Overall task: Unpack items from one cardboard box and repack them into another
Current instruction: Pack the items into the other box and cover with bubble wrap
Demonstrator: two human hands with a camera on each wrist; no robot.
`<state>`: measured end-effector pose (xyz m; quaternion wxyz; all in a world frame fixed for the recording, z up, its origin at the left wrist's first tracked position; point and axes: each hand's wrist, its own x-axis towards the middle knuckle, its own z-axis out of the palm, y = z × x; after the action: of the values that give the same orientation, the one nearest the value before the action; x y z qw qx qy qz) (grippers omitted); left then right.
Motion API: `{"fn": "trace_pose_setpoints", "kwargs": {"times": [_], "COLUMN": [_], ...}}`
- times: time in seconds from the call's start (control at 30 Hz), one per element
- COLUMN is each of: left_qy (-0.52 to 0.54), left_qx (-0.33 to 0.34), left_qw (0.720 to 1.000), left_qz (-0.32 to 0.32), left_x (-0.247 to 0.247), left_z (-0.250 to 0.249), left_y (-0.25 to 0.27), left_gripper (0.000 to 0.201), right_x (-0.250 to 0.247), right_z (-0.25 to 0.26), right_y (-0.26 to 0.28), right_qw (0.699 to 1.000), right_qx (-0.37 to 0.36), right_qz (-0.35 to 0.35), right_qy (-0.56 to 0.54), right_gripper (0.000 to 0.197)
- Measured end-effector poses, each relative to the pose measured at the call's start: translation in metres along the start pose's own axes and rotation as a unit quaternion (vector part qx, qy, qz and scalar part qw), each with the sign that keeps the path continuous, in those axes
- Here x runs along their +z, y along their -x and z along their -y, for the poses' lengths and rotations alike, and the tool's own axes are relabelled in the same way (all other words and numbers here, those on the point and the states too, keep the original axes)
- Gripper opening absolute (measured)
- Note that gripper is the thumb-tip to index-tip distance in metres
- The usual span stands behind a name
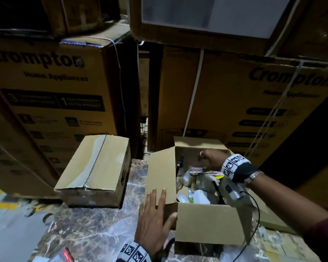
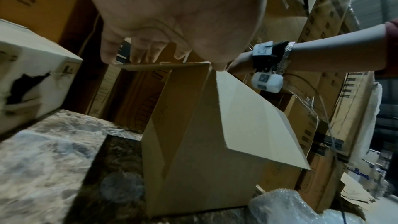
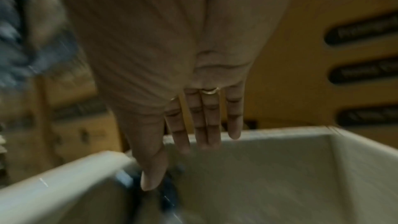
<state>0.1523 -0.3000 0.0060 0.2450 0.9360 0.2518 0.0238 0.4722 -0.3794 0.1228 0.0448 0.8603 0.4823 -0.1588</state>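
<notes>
Step in hand: the start of unpacking, as I judge it — the open box (image 1: 206,224) is still full and the right hand (image 1: 213,160) is reaching in with nothing yet taken.

Open box: stands on the marbled bench (image 1: 95,229), flaps up, to the right of the closed box (image 1: 95,171), which lies near it with its top seam taped.

Contents: a jumble of clear-wrapped pale items (image 1: 201,197), a pink and yellow packet (image 1: 204,172) and a dark pen-like stick (image 1: 179,164) leaning at the left inner wall; finer detail is too dim to tell.

Left hand (image 1: 153,222): fingers (image 1: 162,197) straight and spread, flat against the outside of the left flap (image 1: 161,174), thumb by the box corner — it presses the flap, grips nothing. The left wrist view shows the fingertips at the flap's top edge.

Right hand: over the far half of the box, fingers (image 3: 206,125) extended and relaxed, empty; the right wrist view, though blurred, shows them pointing at the far wall and the thumb low beside a dark item.

Items relative to fingers: the packet lies just below the palm, the wrapped items nearer the wrist and lower; whether any finger touches one I cannot tell.

Next move calls for: curling the right fingers round one item, likely the packet, lifting it clear of the flaps, while the left hand steadies the box.

Still to settle: the closed box would need its tape opened before it can receive anything.

Risk: loose slippery wrappers may drag neighbours out.
</notes>
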Motion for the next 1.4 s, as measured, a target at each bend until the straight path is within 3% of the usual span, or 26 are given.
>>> {"fn": "trace_pose_setpoints", "kwargs": {"times": [0.13,0.23,0.4,0.6,0.73,0.87,1.1,1.17,1.27,1.4], "left_qy": [-0.002,0.007,0.032,0.033,0.016,-0.023,-0.030,-0.023,-0.009,-0.004], "left_qx": [-0.019,-0.070,-0.145,-0.201,-0.224,-0.250,-0.278,-0.282,-0.275,-0.239], "left_qw": [0.999,0.997,0.988,0.977,0.970,0.964,0.956,0.954,0.955,0.966], "left_qz": [-0.028,-0.029,-0.033,-0.059,-0.096,-0.085,-0.090,-0.099,-0.108,-0.101], "left_x": [-0.005,-0.009,-0.020,-0.040,-0.036,-0.022,-0.028,-0.030,-0.029,-0.025], "left_z": [0.043,0.080,0.141,0.204,0.249,0.283,0.310,0.312,0.317,0.321], "left_y": [0.018,0.034,0.078,0.148,0.193,0.230,0.259,0.262,0.266,0.273], "left_gripper": [0.103,0.117,0.092,0.092,0.112,0.094,0.089,0.088,0.087,0.084], "right_x": [-0.026,-0.026,0.009,0.098,0.149,0.190,0.244,0.262,0.283,0.301], "right_z": [0.045,0.091,0.170,0.259,0.323,0.384,0.467,0.481,0.494,0.509], "right_y": [0.046,0.072,0.091,0.082,0.083,0.079,0.046,0.035,0.024,0.014], "right_qw": [0.994,0.983,0.948,0.941,0.943,0.938,0.935,0.945,0.952,0.952], "right_qx": [-0.046,-0.093,-0.224,-0.284,-0.296,-0.320,-0.342,-0.321,-0.303,-0.304], "right_qz": [-0.089,-0.144,-0.224,-0.159,-0.091,-0.031,-0.002,0.002,0.024,0.038], "right_qy": [-0.031,-0.064,-0.039,-0.090,-0.120,-0.125,-0.092,-0.065,-0.021,0.028], "right_gripper": [0.051,0.048,0.045,0.047,0.049,0.049,0.046,0.056,0.087,0.091]}}
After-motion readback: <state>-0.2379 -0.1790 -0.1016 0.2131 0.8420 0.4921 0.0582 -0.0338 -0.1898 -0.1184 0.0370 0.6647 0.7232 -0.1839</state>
